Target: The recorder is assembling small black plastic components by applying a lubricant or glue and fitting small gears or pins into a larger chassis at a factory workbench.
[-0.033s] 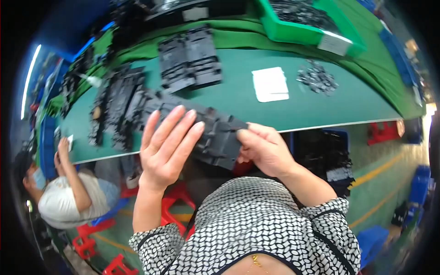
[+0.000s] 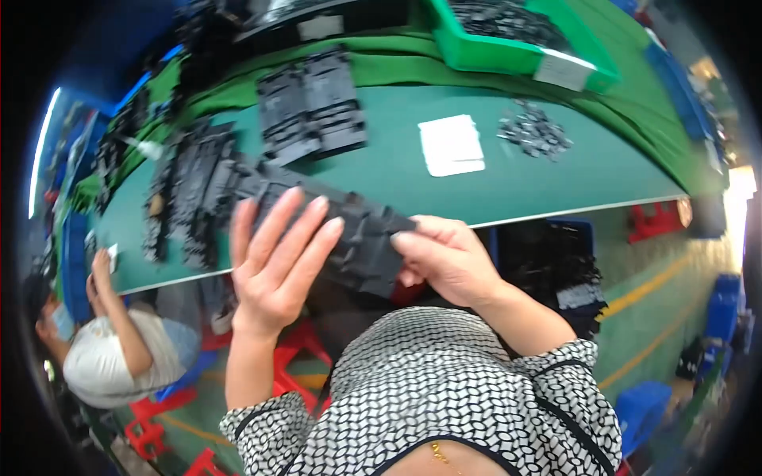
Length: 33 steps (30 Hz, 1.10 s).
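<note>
Clamped right hand (image 2: 444,260) (head view) on R end of black moulded panel (image 2: 367,238), held at near edge of green table (image 2: 556,182); spread left hand (image 2: 271,278) across w/ straight, parted fingers, couldn't tell how firmly. Judged mid-work, approx., w/ panel in hand, not set down. Saw two similar panels (image 2: 332,103) and more black pcs (image 2: 194,186) on table; couldn't tell done from undone.

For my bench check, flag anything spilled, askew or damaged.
Nothing plainly stands out. The small dark parts lie loose on the table, but heaped together; the held black panel is too blurred to judge for damage.
</note>
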Each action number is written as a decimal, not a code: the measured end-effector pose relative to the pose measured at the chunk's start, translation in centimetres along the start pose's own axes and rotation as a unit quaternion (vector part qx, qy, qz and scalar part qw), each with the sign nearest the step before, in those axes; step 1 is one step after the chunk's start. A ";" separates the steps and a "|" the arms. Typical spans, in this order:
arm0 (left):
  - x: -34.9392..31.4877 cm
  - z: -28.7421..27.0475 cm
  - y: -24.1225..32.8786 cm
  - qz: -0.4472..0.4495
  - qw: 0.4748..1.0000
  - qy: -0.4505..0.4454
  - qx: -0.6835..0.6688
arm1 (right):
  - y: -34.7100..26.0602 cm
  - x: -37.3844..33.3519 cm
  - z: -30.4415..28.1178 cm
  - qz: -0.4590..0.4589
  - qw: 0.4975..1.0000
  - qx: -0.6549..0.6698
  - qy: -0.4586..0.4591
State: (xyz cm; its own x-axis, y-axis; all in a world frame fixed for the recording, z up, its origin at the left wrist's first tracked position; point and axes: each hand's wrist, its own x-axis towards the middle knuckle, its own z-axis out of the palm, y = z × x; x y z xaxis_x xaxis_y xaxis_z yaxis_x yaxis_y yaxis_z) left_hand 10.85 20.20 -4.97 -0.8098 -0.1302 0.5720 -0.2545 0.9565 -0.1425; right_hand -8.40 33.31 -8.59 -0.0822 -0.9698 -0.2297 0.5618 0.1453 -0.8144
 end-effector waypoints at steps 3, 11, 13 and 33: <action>-0.6 2.4 1.0 -0.008 0.983 0.181 0.031 | 0.6 -1.6 -1.5 -0.009 0.998 0.067 0.010; 2.2 4.4 6.9 -0.320 0.339 0.227 -0.855 | 1.8 -3.3 -0.4 -0.027 0.999 0.027 -0.028; 2.6 4.9 7.1 -0.303 0.246 0.206 -0.897 | 2.1 -3.7 -0.3 0.001 0.999 0.030 -0.031; 0.4 8.4 5.6 -0.347 0.216 0.179 -0.895 | -9.3 -0.4 -16.0 -0.221 0.603 -0.721 0.259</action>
State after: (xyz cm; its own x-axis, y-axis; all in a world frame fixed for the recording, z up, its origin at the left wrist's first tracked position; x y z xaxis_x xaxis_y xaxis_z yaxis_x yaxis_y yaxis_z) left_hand 4.62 23.35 -12.37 -0.7298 -0.6831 0.0254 0.6231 -0.6495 0.4357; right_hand -26.76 35.52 -9.49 -0.4179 -0.8390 0.3485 -0.8792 0.2768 -0.3877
